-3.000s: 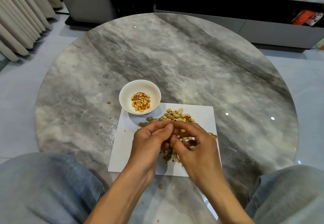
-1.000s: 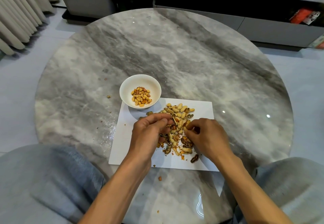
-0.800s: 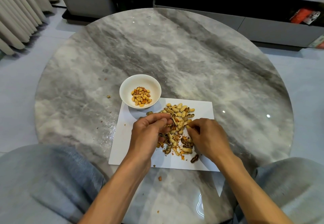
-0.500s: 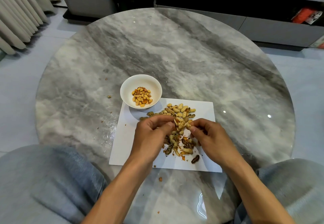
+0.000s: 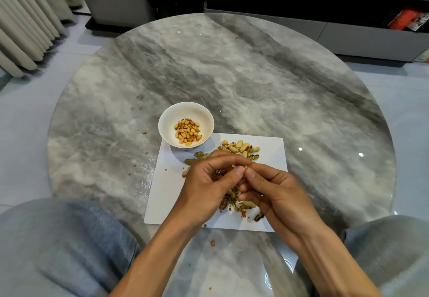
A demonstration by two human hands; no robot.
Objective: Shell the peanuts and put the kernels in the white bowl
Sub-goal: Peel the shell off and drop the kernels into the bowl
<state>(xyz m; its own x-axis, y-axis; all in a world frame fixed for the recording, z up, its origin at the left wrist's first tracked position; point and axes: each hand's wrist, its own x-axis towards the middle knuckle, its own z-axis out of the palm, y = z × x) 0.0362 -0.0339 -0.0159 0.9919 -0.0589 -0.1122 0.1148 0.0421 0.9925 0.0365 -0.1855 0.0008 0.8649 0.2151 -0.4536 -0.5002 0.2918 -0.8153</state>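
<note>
On the round marble desk (image 5: 255,83) lies 1 white paper sheet (image 5: 167,192), and 1 white bowl (image 5: 185,125) stands at its far-left corner, partly on the sheet. In the bowl is a small heap of kernels (image 5: 187,132), approx. 25-30 pcs; exact count I cannot tell.

Both hands are over the middle of the sheet, touching each other at the fingertips. The left hand (image 5: 209,187) has its fingers curled, and broken shell pieces (image 5: 219,171) show in its grip, under the thumb. The right hand (image 5: 278,194) also has curled fingers; its thumb and forefinger pinch a small peanut piece (image 5: 246,168) against the left thumb. Most of this piece is hidden, so whether it is shell or kernel I cannot tell.

Behind the hands, on the far part of the sheet, is a pile of unshelled peanuts (image 5: 239,148), approx. 10 visible. Below the hands lie empty shells (image 5: 241,206), several pcs, partly covered.

A few crumbs (image 5: 144,131) are scattered on the desk left of the bowl. 2 knees in grey trousers (image 5: 58,245) show at the bottom corners.
</note>
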